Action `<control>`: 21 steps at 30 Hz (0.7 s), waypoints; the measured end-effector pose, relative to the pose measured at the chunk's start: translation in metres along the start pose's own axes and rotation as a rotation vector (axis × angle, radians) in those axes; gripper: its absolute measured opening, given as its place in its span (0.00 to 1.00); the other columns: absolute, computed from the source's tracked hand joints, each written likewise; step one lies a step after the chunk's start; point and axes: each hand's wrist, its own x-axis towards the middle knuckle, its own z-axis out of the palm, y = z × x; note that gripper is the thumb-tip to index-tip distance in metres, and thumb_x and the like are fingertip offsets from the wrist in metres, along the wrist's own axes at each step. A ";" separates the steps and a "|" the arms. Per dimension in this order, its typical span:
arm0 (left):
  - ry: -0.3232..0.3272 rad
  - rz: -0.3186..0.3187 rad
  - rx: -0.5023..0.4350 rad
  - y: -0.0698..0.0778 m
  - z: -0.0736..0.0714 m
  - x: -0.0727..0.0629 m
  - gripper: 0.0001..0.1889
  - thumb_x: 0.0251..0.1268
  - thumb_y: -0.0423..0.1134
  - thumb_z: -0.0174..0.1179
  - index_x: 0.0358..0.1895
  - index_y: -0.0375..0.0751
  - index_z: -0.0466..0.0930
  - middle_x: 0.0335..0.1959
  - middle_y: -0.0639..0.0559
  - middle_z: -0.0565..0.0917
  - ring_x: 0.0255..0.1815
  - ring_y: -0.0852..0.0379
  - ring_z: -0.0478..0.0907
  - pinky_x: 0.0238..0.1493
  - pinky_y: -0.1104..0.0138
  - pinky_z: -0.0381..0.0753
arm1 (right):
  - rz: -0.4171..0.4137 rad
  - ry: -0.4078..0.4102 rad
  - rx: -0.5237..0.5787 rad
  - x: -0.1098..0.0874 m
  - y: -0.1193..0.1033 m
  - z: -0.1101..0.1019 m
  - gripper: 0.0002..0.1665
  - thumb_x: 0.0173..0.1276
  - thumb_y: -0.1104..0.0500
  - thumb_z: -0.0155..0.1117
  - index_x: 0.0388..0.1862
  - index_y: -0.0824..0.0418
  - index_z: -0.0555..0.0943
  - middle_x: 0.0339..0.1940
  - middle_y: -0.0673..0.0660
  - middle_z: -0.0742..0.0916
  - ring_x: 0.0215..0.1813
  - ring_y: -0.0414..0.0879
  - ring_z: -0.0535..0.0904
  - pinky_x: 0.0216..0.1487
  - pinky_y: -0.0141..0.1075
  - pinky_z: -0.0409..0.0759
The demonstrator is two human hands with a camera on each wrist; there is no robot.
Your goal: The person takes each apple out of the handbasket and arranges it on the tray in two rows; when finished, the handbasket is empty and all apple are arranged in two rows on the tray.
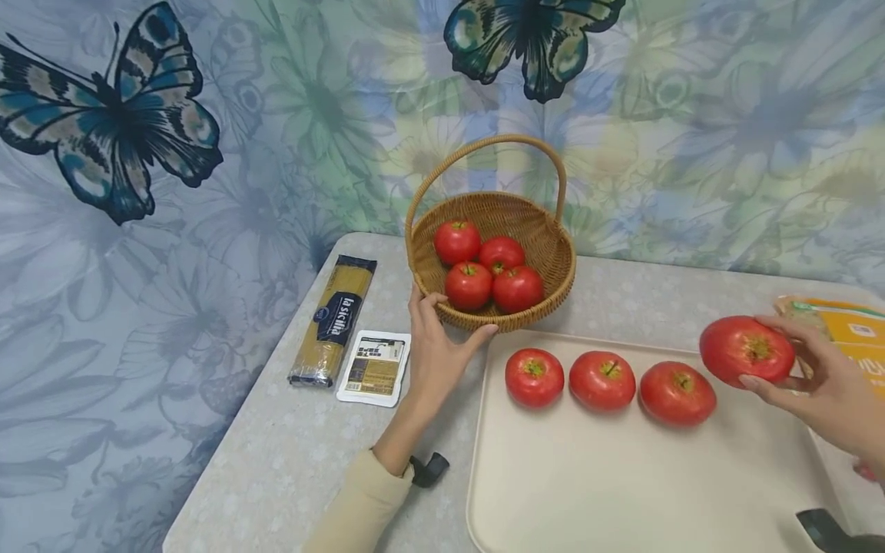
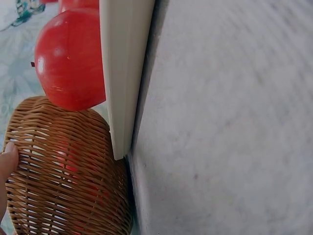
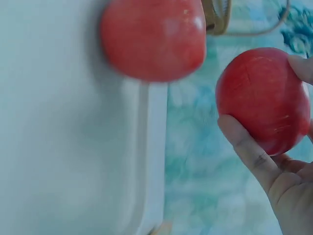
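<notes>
My left hand [image 1: 442,353] grips the front left rim of a wicker basket [image 1: 535,230] with a tall arched handle. Its thumb [image 2: 10,159] lies against the woven side in the left wrist view. Several red tomatoes [image 1: 469,286] sit inside the basket. At the right, my right hand [image 1: 826,384] holds another tomato [image 1: 740,349] between thumb and fingers, raised over the far right part of a cream tray [image 1: 608,484]. Three tomatoes stand in a row along the tray's far side: the left one [image 1: 535,378], the middle one [image 1: 602,381] and the right one [image 1: 677,393].
Left of the basket lie a pack of spaghetti [image 1: 335,319] and a small white-edged packet [image 1: 376,369]. A yellow-orange bag [image 1: 850,330] is behind my right hand. A cloth with flowers and butterflies [image 1: 311,130] hangs behind the table.
</notes>
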 end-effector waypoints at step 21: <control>-0.027 -0.035 0.001 0.003 -0.001 0.001 0.44 0.45 0.69 0.69 0.55 0.41 0.62 0.76 0.36 0.51 0.78 0.38 0.49 0.68 0.49 0.68 | 0.282 -0.212 -0.038 -0.049 0.072 0.006 0.47 0.73 0.54 0.60 0.76 0.72 0.46 0.65 0.80 0.62 0.61 0.69 0.58 0.32 0.12 0.69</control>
